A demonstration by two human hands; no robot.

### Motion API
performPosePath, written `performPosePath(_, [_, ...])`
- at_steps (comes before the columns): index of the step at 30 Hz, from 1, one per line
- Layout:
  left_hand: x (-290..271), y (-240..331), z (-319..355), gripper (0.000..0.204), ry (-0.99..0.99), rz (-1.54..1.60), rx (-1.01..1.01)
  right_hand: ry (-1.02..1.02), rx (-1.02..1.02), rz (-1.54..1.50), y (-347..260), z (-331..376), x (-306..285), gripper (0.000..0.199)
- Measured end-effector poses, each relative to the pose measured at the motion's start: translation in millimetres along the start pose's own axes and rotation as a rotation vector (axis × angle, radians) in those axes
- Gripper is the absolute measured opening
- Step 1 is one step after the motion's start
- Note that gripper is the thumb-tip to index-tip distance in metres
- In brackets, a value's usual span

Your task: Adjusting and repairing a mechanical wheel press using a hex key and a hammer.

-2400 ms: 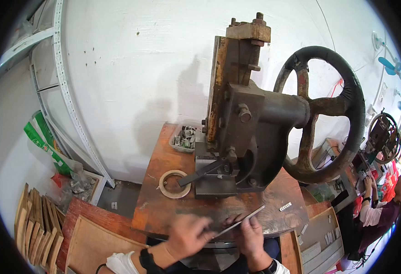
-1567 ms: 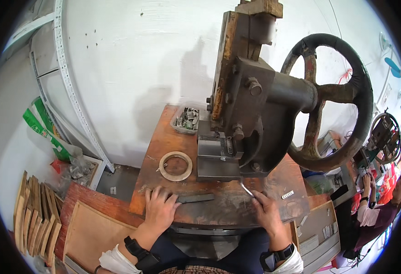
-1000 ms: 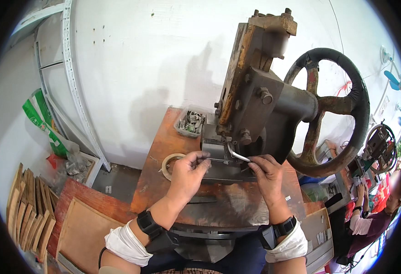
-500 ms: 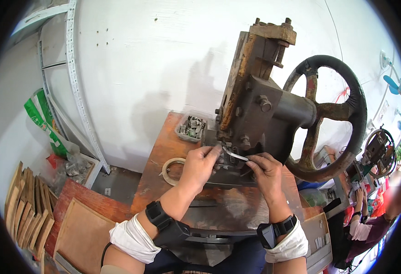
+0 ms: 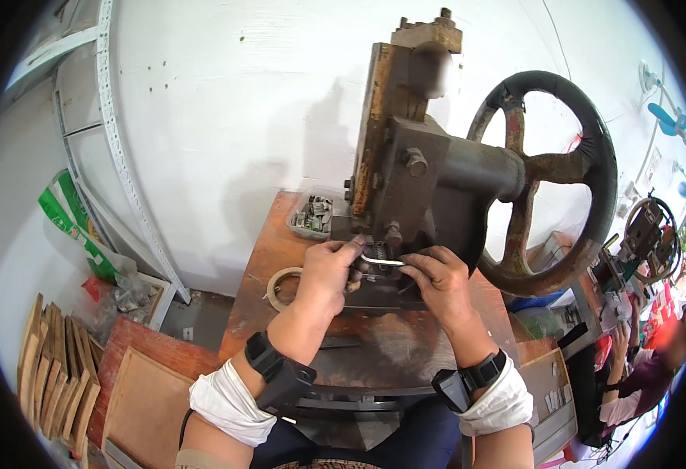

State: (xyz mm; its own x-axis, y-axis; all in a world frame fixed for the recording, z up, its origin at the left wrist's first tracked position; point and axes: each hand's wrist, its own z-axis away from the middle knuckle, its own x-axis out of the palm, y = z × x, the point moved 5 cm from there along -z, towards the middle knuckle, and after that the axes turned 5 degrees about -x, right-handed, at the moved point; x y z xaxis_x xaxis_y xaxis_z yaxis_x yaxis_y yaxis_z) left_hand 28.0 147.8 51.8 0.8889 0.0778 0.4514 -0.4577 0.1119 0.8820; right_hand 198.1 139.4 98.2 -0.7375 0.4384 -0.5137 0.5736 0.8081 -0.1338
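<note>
Small tray (image 5: 311, 223) of metal parts (image 5: 315, 211)

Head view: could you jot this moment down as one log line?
left hand: holds thin metal strip | right hand: pinches same strip | place: under hand press | nearby: tape roll

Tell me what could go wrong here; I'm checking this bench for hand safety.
1. Both the left hand and the right hand hold a thin metal strip right at the base of the heavy press; if its ram comes down, fingers could be crushed.
2. The big handwheel sits close beside the right hand and might be knocked.
3. The strip's edge could cut bare fingers.
</note>
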Motion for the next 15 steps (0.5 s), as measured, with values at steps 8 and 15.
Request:
performPosePath(8, [2,-5,0,0.021,0.032,0.14,-0.045,0.117,0.342,-0.18,34,48,-11,0.017])
performPosePath(15, [-5,-6,-2,0.025,-0.023,0.129,-0.108,0.087,0.652,-0.62,50,43,-3,0.014])
